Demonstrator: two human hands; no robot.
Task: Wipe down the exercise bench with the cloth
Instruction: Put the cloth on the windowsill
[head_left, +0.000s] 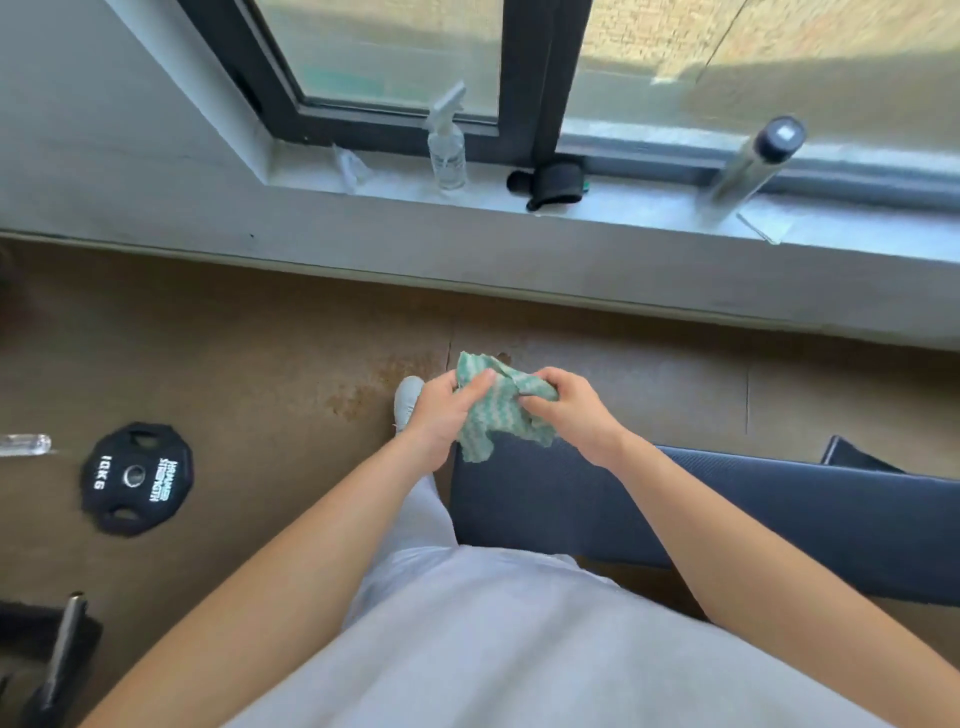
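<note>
Head view: the left hand (441, 415) and the right hand (569, 410) are close together in front of the body, both clamped on the cloth (496, 410). The left thumb lies across the cloth's upper part, and the right fingers are curled round its right edge. The cloth is green and white with a wavy pattern. It is crumpled between the hands, and one loose corner hangs down over the left end of the bench (675, 509). Whether that corner touches the pad cannot be told.

The bench is dark blue and runs off to the right, beside the person's grey-clad leg. A shoe (408, 397) shows just left of the left hand, on the brown floor (260, 364).

A black 10 kg plate (136, 478) lies flat on the floor, well to the left. On the sill (649, 208) under the window stand a clear spray bottle (445, 150), a black wrap (553, 184) and a tall metal flask (753, 161), all well apart from the hands.
</note>
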